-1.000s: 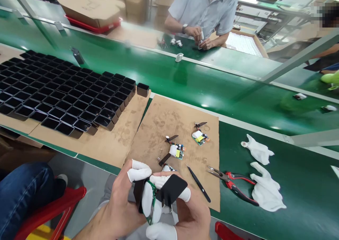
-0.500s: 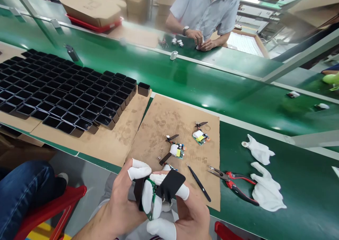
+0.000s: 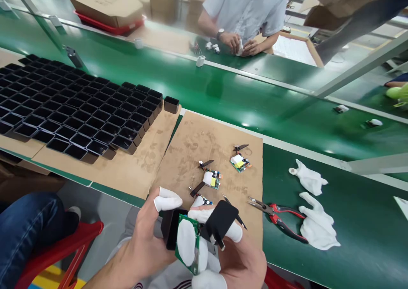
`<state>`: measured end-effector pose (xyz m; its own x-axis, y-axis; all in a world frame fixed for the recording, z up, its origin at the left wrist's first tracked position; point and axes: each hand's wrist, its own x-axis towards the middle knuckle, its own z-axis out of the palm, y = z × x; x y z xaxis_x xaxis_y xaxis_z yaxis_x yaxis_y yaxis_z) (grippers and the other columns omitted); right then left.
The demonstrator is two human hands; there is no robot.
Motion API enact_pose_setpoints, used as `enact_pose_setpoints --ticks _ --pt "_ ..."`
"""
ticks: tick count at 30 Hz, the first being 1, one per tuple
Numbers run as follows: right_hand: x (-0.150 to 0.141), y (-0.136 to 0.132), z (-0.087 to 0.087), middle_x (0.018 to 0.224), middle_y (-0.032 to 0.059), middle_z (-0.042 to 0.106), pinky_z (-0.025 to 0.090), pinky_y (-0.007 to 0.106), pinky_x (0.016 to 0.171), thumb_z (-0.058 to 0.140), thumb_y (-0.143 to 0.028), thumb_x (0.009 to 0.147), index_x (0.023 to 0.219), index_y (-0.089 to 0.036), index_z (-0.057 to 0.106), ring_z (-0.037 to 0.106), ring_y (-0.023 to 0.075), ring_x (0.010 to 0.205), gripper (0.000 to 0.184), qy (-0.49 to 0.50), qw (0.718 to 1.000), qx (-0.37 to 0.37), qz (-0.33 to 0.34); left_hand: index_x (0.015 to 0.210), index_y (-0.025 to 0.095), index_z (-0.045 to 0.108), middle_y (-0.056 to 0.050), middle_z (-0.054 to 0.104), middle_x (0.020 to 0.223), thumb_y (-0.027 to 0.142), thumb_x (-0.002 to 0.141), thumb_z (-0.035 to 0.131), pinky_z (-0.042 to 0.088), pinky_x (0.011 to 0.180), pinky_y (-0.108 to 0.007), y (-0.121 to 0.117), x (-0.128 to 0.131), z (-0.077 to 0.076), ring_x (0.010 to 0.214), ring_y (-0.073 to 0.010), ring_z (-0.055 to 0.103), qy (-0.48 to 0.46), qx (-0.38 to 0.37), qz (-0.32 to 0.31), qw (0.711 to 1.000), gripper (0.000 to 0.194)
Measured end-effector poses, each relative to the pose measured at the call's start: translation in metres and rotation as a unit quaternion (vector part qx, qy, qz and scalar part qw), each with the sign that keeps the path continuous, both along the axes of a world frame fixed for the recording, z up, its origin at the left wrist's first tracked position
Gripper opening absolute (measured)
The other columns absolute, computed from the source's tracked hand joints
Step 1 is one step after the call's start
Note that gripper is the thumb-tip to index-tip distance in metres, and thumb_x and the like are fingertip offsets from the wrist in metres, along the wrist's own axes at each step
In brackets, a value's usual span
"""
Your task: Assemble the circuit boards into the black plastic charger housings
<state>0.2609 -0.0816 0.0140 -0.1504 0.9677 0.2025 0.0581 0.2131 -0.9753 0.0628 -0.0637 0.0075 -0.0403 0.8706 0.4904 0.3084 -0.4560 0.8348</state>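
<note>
My left hand point(image 3: 149, 233), with white finger cots on some fingers, is closed around a black plastic case point(image 3: 170, 228) whose mouth faces right. My right hand point(image 3: 236, 255), also in finger cots, grips a green circuit board point(image 3: 188, 244) with a white pad on it. Joined to the board is a flat black cover point(image 3: 219, 223) with metal prongs, held over my right fingers. The board stands at the mouth of the case, tilted; whether they touch I cannot tell. Beyond my hands lie similar board assemblies point(image 3: 211, 179) and black tweezers point(image 3: 237, 214), partly hidden.
Many black cases point(image 3: 86, 110) stand in rows on cardboard at the left. Red-handled pliers point(image 3: 280, 221) and white finger cots point(image 3: 318, 227) lie at the right. A green conveyor point(image 3: 229, 97) runs behind, carrying a few small units. Across it a co-worker's hands point(image 3: 240, 44) hold something white.
The board has moved right, slightly out of the case, and turned so more of its face shows. The black cover has shifted right with my right hand. Units on the conveyor have moved left.
</note>
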Motion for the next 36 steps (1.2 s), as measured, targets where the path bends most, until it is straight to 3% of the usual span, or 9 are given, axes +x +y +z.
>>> enact_pose_setpoints --ticks 7,11,16,21,36 --pt "0.003 -0.005 -0.004 0.137 0.0175 0.085 0.073 0.052 0.105 0.112 -0.05 0.069 0.145 -0.027 0.081 0.083 0.043 0.124 0.085 -0.016 1.0 0.016 -0.004 0.127 0.022 0.063 -0.006 0.071 0.105 0.01 0.083 0.081 0.064 0.079 -0.027 0.0 -0.001 0.002 0.092 -0.0193 0.074 0.009 0.01 -0.016 1.0 0.05" --pt "0.004 -0.008 -0.005 0.136 0.0174 0.085 0.072 0.052 0.108 0.114 -0.044 0.067 0.147 -0.029 0.08 0.084 0.0419 0.122 0.088 -0.028 0.999 0.022 -0.016 0.126 0.021 0.063 -0.006 0.07 0.105 0.008 0.082 0.08 0.064 0.081 -0.027 0.0 -0.001 0.001 0.092 -0.0188 0.073 0.009 0.012 -0.008 1.0 0.049" --pt "0.001 -0.008 -0.004 0.13 0.0155 0.086 0.073 0.052 0.102 0.113 -0.047 0.069 0.146 -0.031 0.081 0.084 0.0415 0.116 0.085 -0.023 1.0 0.015 -0.015 0.127 0.023 0.063 -0.006 0.071 0.105 0.006 0.082 0.079 0.065 0.081 -0.03 0.0 -0.001 0.0 0.094 -0.021 0.073 0.007 0.001 -0.012 1.0 0.051" --pt "-0.003 0.0 0.002 0.123 0.0122 0.087 0.074 0.044 0.087 0.109 -0.056 0.072 0.143 -0.031 0.083 0.083 0.0378 0.102 0.079 -0.009 0.999 -0.01 0.04 0.125 0.023 0.063 -0.006 0.071 0.105 0.01 0.081 0.083 0.064 0.079 -0.03 -0.001 -0.002 0.001 0.092 -0.0213 0.075 0.004 0.0 -0.005 1.0 0.05" --pt "-0.007 0.004 0.002 0.127 0.0155 0.084 0.074 0.044 0.086 0.109 -0.052 0.075 0.141 -0.028 0.082 0.082 0.0381 0.107 0.075 -0.026 0.999 0.013 0.036 0.128 0.023 0.062 -0.007 0.071 0.106 0.011 0.081 0.08 0.066 0.079 -0.031 -0.002 -0.003 -0.001 0.093 -0.0224 0.076 0.017 -0.01 -0.008 1.0 0.052"
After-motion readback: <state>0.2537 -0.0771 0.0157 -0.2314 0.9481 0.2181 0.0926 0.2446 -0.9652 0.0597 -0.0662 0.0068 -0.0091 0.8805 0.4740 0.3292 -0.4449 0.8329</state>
